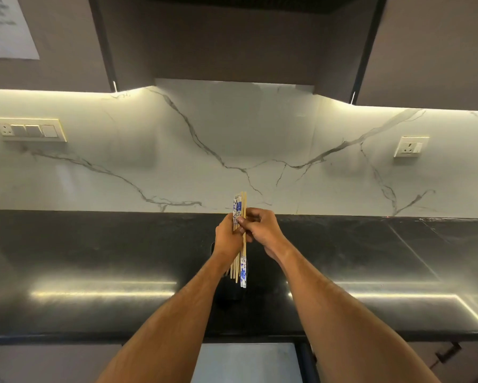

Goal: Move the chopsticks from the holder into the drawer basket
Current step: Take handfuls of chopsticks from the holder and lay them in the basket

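Note:
A bundle of chopsticks (242,268), several plain wooden ones and some in blue-and-white paper sleeves, stands upright above the black counter. My left hand (228,237) grips the bundle around its middle. My right hand (261,230) pinches the sticks from the right, near their upper part. A dark holder (230,293) shows dimly on the counter just below the bundle, mostly hidden by my left forearm. The drawer basket is not in view.
The glossy black countertop (94,258) runs the full width, its front edge near the bottom. Behind it rises a white marble backsplash (232,139) with a switch panel (29,130) at left and a socket (410,146) at right. Dark upper cabinets hang overhead.

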{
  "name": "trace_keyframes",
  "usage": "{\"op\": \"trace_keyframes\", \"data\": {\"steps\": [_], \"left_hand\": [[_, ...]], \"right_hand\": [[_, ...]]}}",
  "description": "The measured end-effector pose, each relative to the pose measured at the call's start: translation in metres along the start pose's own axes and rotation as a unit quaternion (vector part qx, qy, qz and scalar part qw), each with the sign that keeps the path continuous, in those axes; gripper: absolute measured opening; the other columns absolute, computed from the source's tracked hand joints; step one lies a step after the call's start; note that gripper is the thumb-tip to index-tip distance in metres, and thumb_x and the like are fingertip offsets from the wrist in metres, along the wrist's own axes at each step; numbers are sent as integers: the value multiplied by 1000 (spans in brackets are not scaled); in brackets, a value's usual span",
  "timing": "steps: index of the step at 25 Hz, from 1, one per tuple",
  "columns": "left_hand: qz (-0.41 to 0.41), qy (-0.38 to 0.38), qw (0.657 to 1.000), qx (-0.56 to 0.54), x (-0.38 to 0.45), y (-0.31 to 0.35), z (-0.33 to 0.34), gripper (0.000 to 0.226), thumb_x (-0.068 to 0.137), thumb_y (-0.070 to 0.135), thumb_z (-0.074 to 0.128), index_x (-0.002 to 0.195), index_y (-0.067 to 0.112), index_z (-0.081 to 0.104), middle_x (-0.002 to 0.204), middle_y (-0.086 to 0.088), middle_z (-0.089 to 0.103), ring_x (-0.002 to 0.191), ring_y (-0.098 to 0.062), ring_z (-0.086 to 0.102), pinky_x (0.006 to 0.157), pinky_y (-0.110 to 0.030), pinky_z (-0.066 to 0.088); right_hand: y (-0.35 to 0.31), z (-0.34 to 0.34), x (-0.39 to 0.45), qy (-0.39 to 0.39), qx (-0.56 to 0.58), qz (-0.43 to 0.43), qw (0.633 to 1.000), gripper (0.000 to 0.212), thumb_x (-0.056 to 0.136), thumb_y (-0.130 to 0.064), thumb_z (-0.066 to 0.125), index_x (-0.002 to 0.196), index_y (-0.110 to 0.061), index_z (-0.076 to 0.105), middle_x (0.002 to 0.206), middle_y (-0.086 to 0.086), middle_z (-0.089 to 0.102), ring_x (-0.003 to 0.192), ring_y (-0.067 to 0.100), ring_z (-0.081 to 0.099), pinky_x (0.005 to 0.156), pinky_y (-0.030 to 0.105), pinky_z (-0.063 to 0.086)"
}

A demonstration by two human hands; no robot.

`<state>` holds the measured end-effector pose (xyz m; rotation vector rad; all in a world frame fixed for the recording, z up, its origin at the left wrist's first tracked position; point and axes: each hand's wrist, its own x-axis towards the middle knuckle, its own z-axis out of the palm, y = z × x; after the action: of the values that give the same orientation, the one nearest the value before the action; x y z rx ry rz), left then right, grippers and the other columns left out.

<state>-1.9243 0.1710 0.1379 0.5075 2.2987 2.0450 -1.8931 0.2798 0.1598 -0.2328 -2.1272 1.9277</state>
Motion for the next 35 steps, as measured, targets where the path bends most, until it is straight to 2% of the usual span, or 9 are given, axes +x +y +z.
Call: {"op": "trace_keyframes", "data": {"steps": [4, 7, 10, 15, 18, 22, 26, 31, 35], "left_hand": [[-27, -36, 997, -69, -30, 0, -15, 25, 100, 1, 52, 118, 13, 39, 87, -8, 73, 71, -13, 74, 64, -20, 58], [-55, -50, 995, -72, -54, -3, -30, 24, 101, 3, 52, 121, 14, 44, 95, -11, 73, 79, -19, 76, 71, -29, 61], [-91, -3, 990, -107, -78, -5, -49, 20, 99, -2, 48, 115, 9, 51, 93, -16, 73, 78, -25, 77, 72, -37, 63], [-223, 121, 951, -177, -97, 4, -77, 20, 103, -2, 41, 107, 0, 60, 89, -20, 75, 77, -26, 77, 77, -38, 63], [-298, 102, 897, -309, -107, 19, -87, 28, 106, 0, 30, 112, -10, 55, 103, -29, 71, 85, -35, 74, 84, -42, 61], [-299, 77, 836, -454, -116, 39, -83, 31, 108, 0, 28, 128, -13, 47, 120, -33, 65, 102, -40, 70, 92, -45, 56], [-251, 129, 792, -541, -111, 44, -73, 28, 105, -5, 33, 125, -9, 52, 113, -29, 68, 100, -39, 71, 93, -50, 57], [-226, 118, 788, -561, -114, 44, -58, 29, 107, 3, 33, 126, 3, 56, 117, -19, 69, 100, -35, 73, 87, -50, 60], [-248, 148, 798, -530, -110, 45, -49, 19, 106, 7, 41, 119, 10, 54, 98, -9, 65, 87, -29, 74, 78, -49, 61]], "right_hand": [[-7, 4, -30, 11, 22, 23, 999, 17, 90, -7, 73, 107, -8, 77, 87, 10, 79, 70, 19, 73, 51, 26, 51], [-9, 16, -56, 31, 17, 37, 999, 12, 88, -4, 74, 99, -6, 78, 84, 13, 79, 68, 23, 74, 48, 25, 51], [-12, 35, -81, 88, 28, 46, 995, 11, 87, -3, 76, 97, -5, 77, 85, 13, 79, 72, 26, 78, 56, 28, 60], [-30, 50, -116, 209, -57, -146, 965, 13, 85, -4, 77, 98, -9, 77, 87, 3, 77, 81, 13, 76, 80, 29, 62], [-46, 58, -129, 227, -18, -222, 948, 10, 87, -4, 75, 93, -12, 73, 86, -1, 76, 85, 12, 75, 78, 25, 61], [-45, 65, -140, 241, 216, -116, 939, 11, 86, 4, 73, 95, -1, 69, 93, 14, 77, 91, 25, 77, 81, 37, 63], [-34, 63, -148, 234, 329, 20, 915, 12, 84, 11, 73, 95, 9, 68, 93, 23, 75, 88, 31, 77, 77, 42, 65], [-34, 51, -147, 287, 349, 127, 883, 17, 78, 13, 78, 92, 10, 69, 88, 23, 75, 72, 31, 78, 70, 39, 65], [-28, 42, -146, 274, 322, 193, 885, 20, 74, 13, 81, 91, 10, 71, 87, 22, 76, 68, 29, 77, 62, 31, 63]]}}
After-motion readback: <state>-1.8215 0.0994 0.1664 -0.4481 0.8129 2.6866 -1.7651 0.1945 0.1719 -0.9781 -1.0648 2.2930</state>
